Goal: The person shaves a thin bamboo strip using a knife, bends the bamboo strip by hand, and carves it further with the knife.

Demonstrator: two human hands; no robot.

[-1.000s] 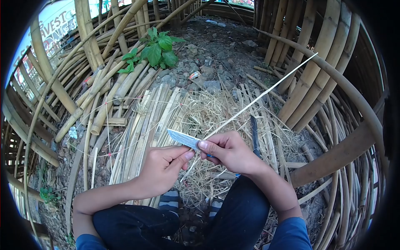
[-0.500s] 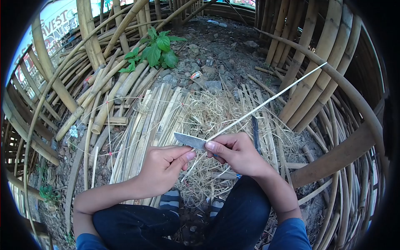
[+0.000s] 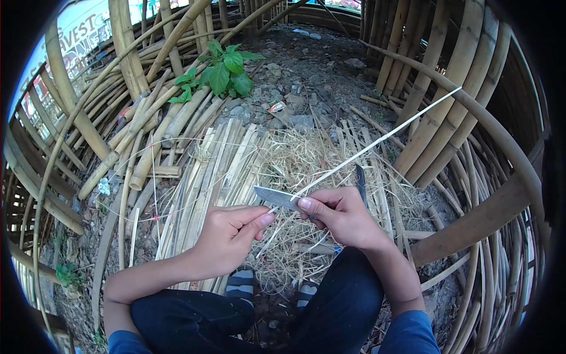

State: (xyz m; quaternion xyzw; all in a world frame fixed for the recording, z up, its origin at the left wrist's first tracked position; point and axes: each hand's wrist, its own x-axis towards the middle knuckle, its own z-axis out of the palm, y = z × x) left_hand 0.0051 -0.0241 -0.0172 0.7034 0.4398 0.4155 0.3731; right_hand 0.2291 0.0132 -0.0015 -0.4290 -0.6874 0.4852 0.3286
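A thin pale bamboo strip (image 3: 377,144) slants from my hands up to the right, its far end in front of a curved pole. My left hand (image 3: 233,233) pinches the near end of the strip between thumb and fingers. In my right hand (image 3: 342,215) is a knife (image 3: 275,196), its grey blade pointing left and lying across the strip. The thumb presses by the base of the blade, and the handle is hidden in the fist. Thin curled shavings (image 3: 268,242) hang below the blade.
Dry shavings (image 3: 295,153) cover split bamboo slats (image 3: 221,159) before me. A dark, narrow object (image 3: 361,180) lies beyond my right hand. Bamboo poles (image 3: 171,121) pile up on the left, near a leafy green plant (image 3: 221,74). A curved pole (image 3: 480,109) arches at right.
My right hand and the knife have slid slightly to the right along the strip, away from my left hand. The left hand stays nearly in place.
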